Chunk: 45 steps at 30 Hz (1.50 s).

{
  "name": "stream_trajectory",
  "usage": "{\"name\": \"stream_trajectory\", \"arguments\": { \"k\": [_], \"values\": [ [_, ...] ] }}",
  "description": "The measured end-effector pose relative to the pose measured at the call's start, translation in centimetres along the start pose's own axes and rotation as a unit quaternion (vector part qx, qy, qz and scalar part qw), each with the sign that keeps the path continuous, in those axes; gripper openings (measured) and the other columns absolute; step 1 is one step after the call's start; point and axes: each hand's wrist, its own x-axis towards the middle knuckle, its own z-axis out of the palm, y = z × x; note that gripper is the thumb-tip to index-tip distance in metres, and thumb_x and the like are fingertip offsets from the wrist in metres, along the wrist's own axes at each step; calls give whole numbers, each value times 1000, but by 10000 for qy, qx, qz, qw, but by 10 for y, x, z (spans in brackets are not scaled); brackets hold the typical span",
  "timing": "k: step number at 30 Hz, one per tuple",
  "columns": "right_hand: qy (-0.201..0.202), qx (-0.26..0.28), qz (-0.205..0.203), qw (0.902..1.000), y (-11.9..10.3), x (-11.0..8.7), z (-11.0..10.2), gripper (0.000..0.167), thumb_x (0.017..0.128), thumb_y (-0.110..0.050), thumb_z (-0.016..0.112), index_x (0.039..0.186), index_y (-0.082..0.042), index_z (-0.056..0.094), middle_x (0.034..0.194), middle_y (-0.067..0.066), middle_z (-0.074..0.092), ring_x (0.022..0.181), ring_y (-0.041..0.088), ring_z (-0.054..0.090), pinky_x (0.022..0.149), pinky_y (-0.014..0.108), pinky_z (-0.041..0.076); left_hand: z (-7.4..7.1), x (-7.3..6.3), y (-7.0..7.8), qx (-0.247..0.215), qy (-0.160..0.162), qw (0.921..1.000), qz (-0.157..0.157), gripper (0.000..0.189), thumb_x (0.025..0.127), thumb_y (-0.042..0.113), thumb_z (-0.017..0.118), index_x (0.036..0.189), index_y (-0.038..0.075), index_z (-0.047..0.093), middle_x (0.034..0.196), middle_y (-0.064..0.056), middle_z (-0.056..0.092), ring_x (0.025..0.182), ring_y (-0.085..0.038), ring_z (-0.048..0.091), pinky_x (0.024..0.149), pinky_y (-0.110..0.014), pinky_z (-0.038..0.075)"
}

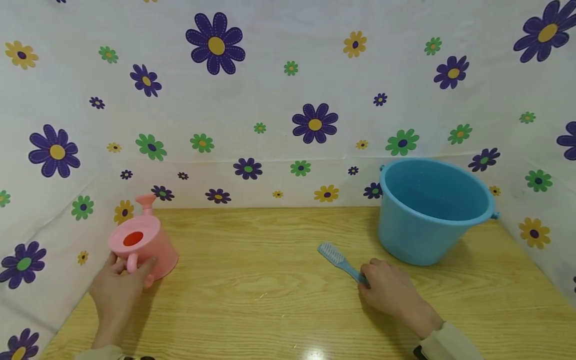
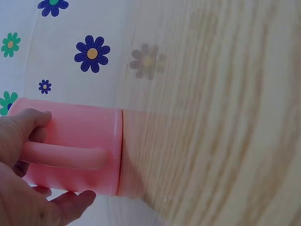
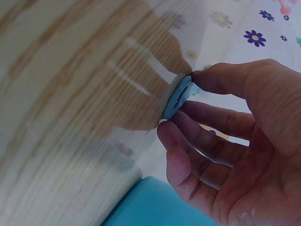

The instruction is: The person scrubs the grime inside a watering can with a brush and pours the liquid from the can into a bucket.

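A pink toy watering can [image 1: 163, 252] stands upright on the table at the left, its spout pointing away and a red opening in its top. My left hand [image 1: 114, 290] is around its back, thumb on the right side and fingers on the left. In the left wrist view the can's handle [image 2: 66, 155] runs between thumb and fingers. On the right, my right hand [image 1: 392, 287] pinches the handle end of a light-blue brush [image 1: 345, 265], whose white bristles face up. The right wrist view shows thumb and fingertips at the brush handle's end [image 3: 178, 98], low over the wood.
A blue bucket [image 1: 407, 232] stands at the back right, just beyond my right hand. White flower-printed cloth [image 1: 274, 95] rises behind the wooden table [image 1: 252, 260] and along both sides.
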Motion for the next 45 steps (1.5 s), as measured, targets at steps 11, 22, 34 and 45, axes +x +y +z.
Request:
{"name": "stream_trajectory", "arguments": {
  "k": [11, 22, 34, 45],
  "values": [
    [-72, 74, 92, 9999, 1, 1, 0, 15, 86, -10, 75, 77, -11, 63, 73, 2, 53, 63, 15, 47, 51, 30, 39, 0, -1, -1, -6, 120, 9999, -96, 87, 90, 49, 74, 159, 11, 37, 109, -21, 76, 52, 9, 57, 52, -14, 51],
    [41, 34, -104, 9999, 2, 5, -2, 17, 81, -10, 75, 76, -10, 59, 74, 2, 51, 63, 16, 46, 52, 30, 39, 3, -8, 1, -196, 259, 9994, -81, 90, 90, 49, 73, 162, 15, 30, 136, -28, 63, 53, 17, 51, 53, -7, 50],
    [-141, 453, 97, 9988, 8, 6, 0, 16, 76, -14, 77, 82, -8, 64, 79, 2, 53, 68, 15, 47, 57, 30, 42, 4, -17, 5, -311, 206, 9990, 250, 86, 89, 43, 77, 160, 18, 35, 132, -28, 65, 54, 11, 60, 53, -10, 53],
    [-218, 668, 87, 9975, 11, 6, -3, 19, 76, -15, 79, 86, -10, 64, 79, 0, 54, 70, 14, 48, 60, 29, 43, 5, -25, 11, -272, 110, 9993, 249, 92, 87, 51, 76, 162, 21, 30, 144, -25, 59, 65, 17, 56, 55, -6, 51]
  ]
}}
